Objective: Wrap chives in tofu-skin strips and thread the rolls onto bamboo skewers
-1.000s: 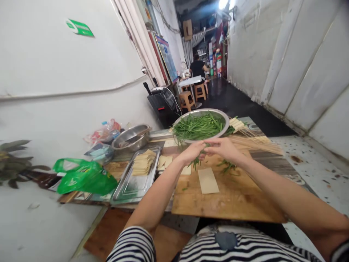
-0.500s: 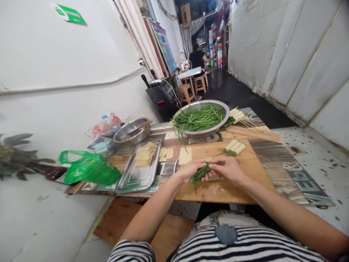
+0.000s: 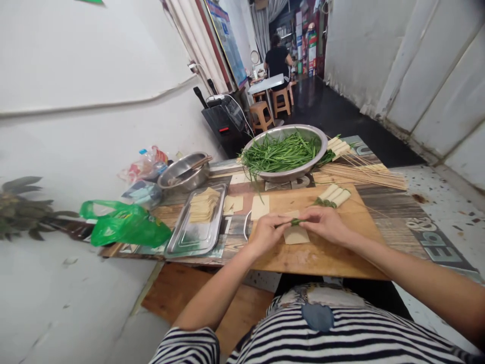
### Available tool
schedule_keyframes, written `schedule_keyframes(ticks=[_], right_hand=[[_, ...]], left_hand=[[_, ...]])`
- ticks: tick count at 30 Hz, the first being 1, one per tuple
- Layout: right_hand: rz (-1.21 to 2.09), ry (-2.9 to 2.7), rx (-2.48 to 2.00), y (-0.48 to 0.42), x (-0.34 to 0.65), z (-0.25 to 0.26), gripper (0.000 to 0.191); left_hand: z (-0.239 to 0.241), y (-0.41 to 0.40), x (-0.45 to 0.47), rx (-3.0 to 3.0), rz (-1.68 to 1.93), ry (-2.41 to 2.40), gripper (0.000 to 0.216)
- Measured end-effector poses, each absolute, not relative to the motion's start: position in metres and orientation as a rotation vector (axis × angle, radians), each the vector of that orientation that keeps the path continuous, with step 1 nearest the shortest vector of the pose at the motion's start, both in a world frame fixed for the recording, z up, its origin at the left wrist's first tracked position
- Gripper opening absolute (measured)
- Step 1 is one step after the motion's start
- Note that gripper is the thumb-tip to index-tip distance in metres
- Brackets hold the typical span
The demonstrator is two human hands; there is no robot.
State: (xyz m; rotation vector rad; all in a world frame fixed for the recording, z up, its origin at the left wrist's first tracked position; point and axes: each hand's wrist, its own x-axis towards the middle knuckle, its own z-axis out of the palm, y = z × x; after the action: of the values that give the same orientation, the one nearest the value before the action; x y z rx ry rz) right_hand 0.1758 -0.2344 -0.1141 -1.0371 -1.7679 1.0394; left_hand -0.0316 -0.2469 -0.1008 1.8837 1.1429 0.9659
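Observation:
Between my two hands, a small bundle of green chives [image 3: 294, 222] lies crosswise over a pale tofu-skin sheet [image 3: 296, 235] on the wooden cutting board [image 3: 333, 258]. My left hand [image 3: 270, 230] is closed on the bundle's left end. At its right end, my right hand [image 3: 325, 222] pinches it with the fingertips. Just beyond my right hand sit several finished rolls [image 3: 334, 195] with green ends. Another flat tofu-skin sheet [image 3: 260, 207] rests at the board's left, past my left hand. A large metal basin [image 3: 322, 146] heaped with loose chives [image 3: 284, 154] stands behind the board.
Left of the board is a metal tray [image 3: 195, 240] with stacked tofu-skin sheets [image 3: 205, 205]. Beyond are a steel bowl [image 3: 200, 174], a green plastic bag [image 3: 127, 225] and bamboo skewers [image 3: 364, 178]. A person [image 3: 278, 61] sits at a far table.
The chives were held up in a drooping bunch; now they are down level over the sheet, a hand at each end. My head view has tilted slightly downward.

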Motion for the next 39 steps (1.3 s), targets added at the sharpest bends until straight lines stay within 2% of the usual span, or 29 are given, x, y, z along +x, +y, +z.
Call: schedule_keyframes(ticks=[4,12,16,22,27,35,39], right_hand=[[0.770,-2.040,-0.901,-0.238,0.184,-0.120,0.015],[0.268,-2.442,-0.577,-0.246,0.196,-0.125,0.031],[-0.047,-2.626,-0.526,-0.253,0.197,-0.116,0.034],[-0.136,-2.659,-0.527,-0.262,0.193,-0.113,0.031],[-0.336,-2.686,-0.520,-0.265,0.190,-0.116,0.034],[-0.192,-2.616,-0.572,-0.263,0.187,-0.119,0.032],[0.179,-2.461,-0.746,-0.255,0.190,-0.115,0.027]], left_hand=[[-0.109,-0.258,-0.031,2.126,0.929,1.088,0.021],[-0.117,-0.261,-0.038,2.655,0.651,0.954,0.033],[-0.111,-0.262,-0.043,2.859,0.524,0.877,0.031],[-0.105,-0.264,-0.045,2.921,0.499,0.838,0.041],[-0.109,-0.261,-0.040,2.995,0.501,0.850,0.031],[-0.112,-0.261,-0.036,2.980,0.643,0.868,0.028],[-0.112,-0.261,-0.038,2.884,0.679,0.868,0.030]])
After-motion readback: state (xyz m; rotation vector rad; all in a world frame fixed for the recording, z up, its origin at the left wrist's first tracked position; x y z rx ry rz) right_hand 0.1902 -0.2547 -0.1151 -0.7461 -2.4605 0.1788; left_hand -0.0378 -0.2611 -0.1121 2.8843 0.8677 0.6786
